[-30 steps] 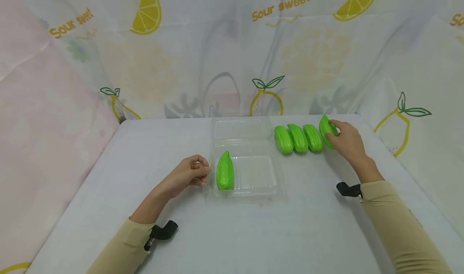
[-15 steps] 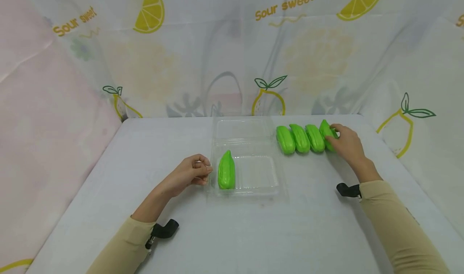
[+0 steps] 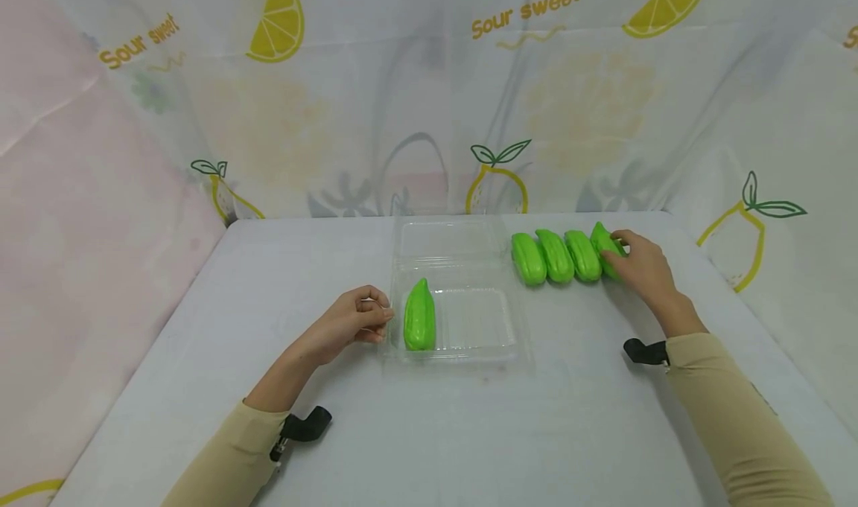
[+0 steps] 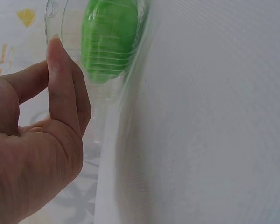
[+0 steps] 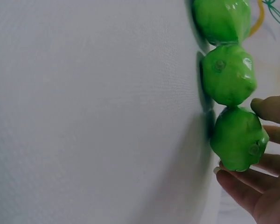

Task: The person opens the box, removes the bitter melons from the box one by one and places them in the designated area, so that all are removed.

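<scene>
A clear plastic clamshell box lies with its lid folded back. One glossy green ridged gourd stands lengthwise in its left part, also seen through the wall as a green gourd in the left wrist view. My left hand pinches the box's left rim between thumb and fingers. At the back right, my right hand grips the rightmost gourd of a row, thumb on one side and fingers on the other. In the right wrist view this gourd touches its neighbour and sits at the table surface.
Several more green gourds stand side by side just left of the right hand. The white table ends at a printed curtain behind. The open lid reaches nearly to the back edge.
My right hand has lowered the rightmost gourd and brought it against the row. In the last half second hardly anything has moved. The left hand stays on the box rim.
</scene>
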The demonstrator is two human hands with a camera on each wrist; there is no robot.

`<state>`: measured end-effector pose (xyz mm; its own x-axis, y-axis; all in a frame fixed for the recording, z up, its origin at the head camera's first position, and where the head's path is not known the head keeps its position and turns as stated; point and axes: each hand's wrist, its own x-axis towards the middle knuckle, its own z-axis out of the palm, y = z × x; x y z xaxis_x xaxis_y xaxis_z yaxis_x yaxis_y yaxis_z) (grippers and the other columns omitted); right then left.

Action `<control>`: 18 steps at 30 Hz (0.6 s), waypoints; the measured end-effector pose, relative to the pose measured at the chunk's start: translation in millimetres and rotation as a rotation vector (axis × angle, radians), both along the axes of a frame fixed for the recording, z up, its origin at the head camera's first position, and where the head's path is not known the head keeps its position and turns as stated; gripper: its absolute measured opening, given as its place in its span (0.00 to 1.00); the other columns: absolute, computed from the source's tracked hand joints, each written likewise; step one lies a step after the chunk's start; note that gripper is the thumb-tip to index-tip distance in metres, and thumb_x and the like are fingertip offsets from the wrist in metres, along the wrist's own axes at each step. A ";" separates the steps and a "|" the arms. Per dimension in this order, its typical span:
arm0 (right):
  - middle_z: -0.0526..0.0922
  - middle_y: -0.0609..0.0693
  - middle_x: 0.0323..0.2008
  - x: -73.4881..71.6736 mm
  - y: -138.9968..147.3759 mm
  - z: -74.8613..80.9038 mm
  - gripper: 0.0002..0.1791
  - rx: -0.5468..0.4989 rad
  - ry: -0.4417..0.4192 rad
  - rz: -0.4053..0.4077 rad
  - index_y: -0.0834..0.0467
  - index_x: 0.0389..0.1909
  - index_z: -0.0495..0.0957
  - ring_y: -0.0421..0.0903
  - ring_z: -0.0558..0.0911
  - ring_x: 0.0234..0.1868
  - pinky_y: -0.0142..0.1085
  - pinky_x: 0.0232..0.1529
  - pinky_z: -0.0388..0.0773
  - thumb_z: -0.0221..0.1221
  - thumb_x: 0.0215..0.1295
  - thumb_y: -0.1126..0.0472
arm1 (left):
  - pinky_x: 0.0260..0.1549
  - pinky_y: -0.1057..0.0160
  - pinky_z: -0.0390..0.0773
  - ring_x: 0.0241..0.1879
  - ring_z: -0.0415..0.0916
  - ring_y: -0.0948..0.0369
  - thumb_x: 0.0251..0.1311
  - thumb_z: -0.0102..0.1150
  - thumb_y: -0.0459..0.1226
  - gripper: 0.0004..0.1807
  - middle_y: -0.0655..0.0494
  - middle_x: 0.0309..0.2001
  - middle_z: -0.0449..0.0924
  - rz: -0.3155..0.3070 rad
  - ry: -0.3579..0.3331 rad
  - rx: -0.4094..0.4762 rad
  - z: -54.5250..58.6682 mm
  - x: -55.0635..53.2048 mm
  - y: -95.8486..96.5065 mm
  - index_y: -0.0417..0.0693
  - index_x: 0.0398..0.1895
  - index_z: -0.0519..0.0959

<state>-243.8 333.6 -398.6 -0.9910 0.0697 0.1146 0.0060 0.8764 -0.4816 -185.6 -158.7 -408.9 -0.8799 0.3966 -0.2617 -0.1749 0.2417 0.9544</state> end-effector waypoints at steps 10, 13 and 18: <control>0.68 0.73 0.66 1.5 1.2 -3.7 0.30 -0.053 0.003 -0.008 0.65 0.69 0.65 0.70 0.73 0.60 0.63 0.56 0.72 0.48 0.75 0.49 | 0.28 0.70 0.81 0.26 0.74 0.64 0.68 0.58 0.37 0.13 0.56 0.26 0.73 -0.005 0.011 0.007 -0.1 -0.2 -0.7 0.39 0.48 0.68; 0.68 0.73 0.65 3.6 1.0 -3.3 0.30 -0.058 0.011 -0.006 0.66 0.68 0.66 0.69 0.74 0.59 0.62 0.55 0.73 0.48 0.75 0.49 | 0.28 0.70 0.81 0.26 0.74 0.64 0.69 0.58 0.37 0.13 0.56 0.26 0.73 -0.005 0.012 0.007 -0.5 -0.4 -0.6 0.39 0.48 0.68; 0.70 0.72 0.64 7.2 1.5 -2.1 0.29 -0.067 0.028 -0.003 0.66 0.67 0.67 0.69 0.75 0.58 0.61 0.53 0.75 0.48 0.75 0.50 | 0.28 0.71 0.81 0.26 0.74 0.64 0.69 0.58 0.37 0.14 0.55 0.27 0.74 -0.008 0.014 0.004 -0.6 -0.2 -0.1 0.39 0.48 0.68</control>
